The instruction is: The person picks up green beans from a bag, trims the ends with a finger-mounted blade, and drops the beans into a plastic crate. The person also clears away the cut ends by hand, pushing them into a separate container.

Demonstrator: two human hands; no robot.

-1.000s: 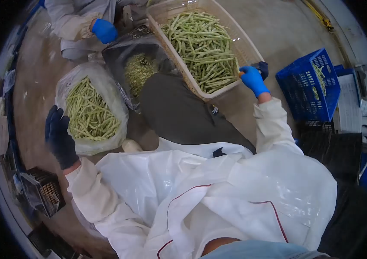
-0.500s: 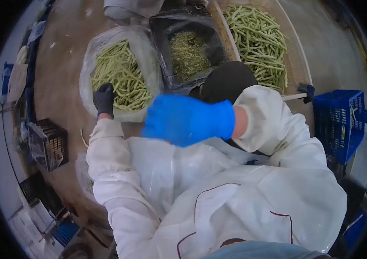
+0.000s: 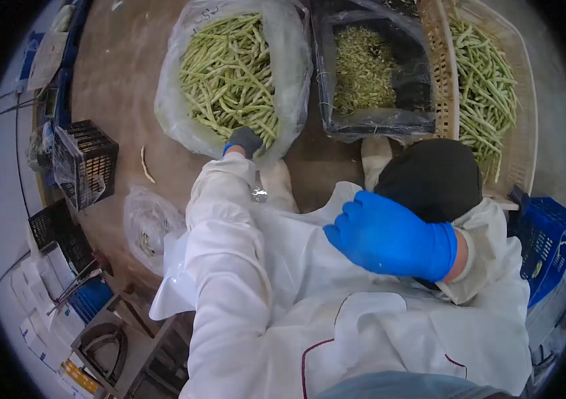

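My left hand point(image 3: 244, 141), in a dark grey glove, is at the near rim of a clear plastic bag point(image 3: 166, 100) full of long green beans point(image 3: 233, 73). Its fingers look curled closed over the beans' near edge; what they grip is hidden. My right hand point(image 3: 389, 236) wears a blue glove and hovers above my lap, left of and below the dark knee. The fingers are folded into a fist, and anything inside is out of sight. To the right of the bag stands a black plastic-lined crate point(image 3: 413, 76) with small chopped green pieces point(image 3: 363, 70).
A beige crate point(image 3: 526, 126) of green beans point(image 3: 486, 86) stands at far right, with a blue crate point(image 3: 546, 236) below it. On the left are a black crate point(image 3: 87, 163), a single pod point(image 3: 145, 165) on the brown floor, and a clear bag point(image 3: 150, 226).
The view has shifted, and the bag and crates sit farther up and right. My left hand has gone from the bag's left side to its near rim. My right hand has drawn back toward my lap.
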